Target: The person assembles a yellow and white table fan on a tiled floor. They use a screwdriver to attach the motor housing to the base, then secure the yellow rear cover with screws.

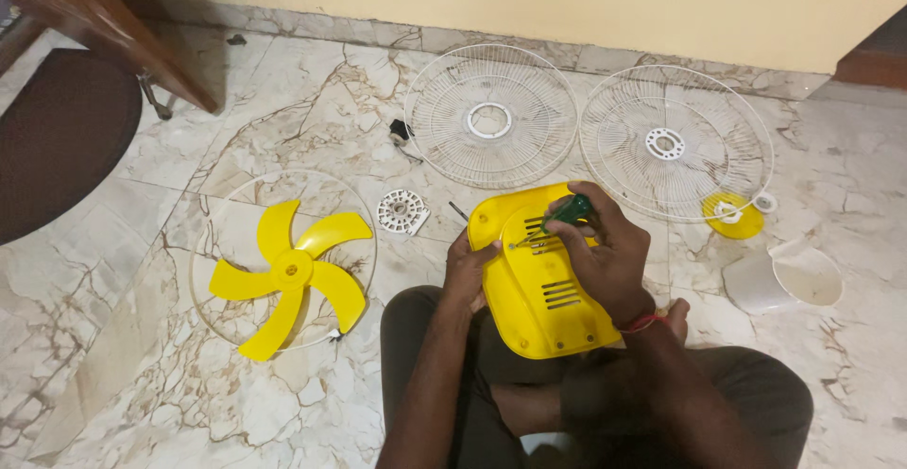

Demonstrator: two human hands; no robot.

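I sit cross-legged on a marble floor with a yellow plastic fan motor cover [543, 304] resting on my lap. My left hand [466, 266] grips the cover's left edge. My right hand [609, 252] is closed around a green-handled screwdriver [565, 214], whose tip points left and touches the cover near its vent slots. A yellow five-bladed fan propeller [288, 275] lies on the floor to my left, inside a thin white ring [203, 233].
Two white wire fan grilles [489, 115] [675, 143] lie ahead near the wall. A small white round part [403, 211], a yellow cap [733, 214] and a white plastic housing [784, 280] sit on the floor. A dark round stool [57, 138] and wooden furniture leg [104, 25] stand at left.
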